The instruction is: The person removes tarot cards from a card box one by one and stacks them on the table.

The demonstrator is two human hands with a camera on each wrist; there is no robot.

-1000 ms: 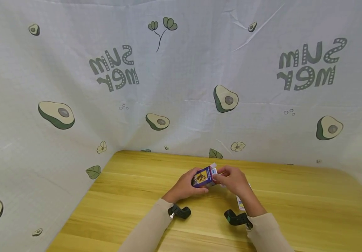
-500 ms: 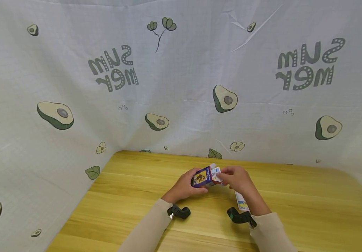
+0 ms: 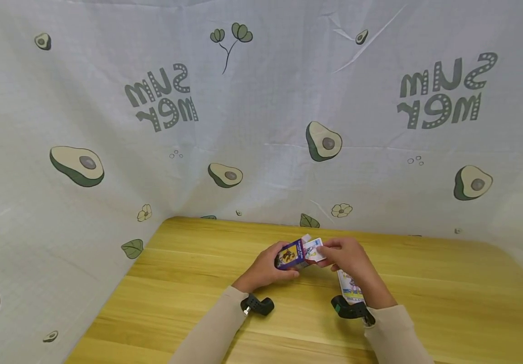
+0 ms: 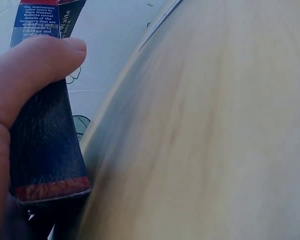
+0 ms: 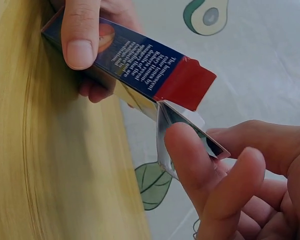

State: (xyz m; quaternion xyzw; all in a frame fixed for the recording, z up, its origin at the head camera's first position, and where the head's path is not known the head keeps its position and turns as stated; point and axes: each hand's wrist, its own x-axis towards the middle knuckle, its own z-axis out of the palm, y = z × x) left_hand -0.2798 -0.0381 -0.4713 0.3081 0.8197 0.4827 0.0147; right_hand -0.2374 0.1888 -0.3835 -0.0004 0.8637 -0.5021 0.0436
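Note:
My left hand grips a dark blue and purple card box around its body, tilted with its opened end to the right. Out of that end sticks a white-edged picture card. The thumb and fingers of my right hand pinch its outer edge. In the right wrist view a red flap stands out from the box mouth, and the left thumb lies across the printed side. The left wrist view shows that thumb over the box's narrow side.
A picture card or stack of cards lies on the wooden table under my right forearm, partly hidden. A white curtain printed with avocados hangs behind and to the left of the table.
My right hand has moved a little to the right, and the card slides farther out of the box. More of the cards on the table shows. The left hand keeps its hold.

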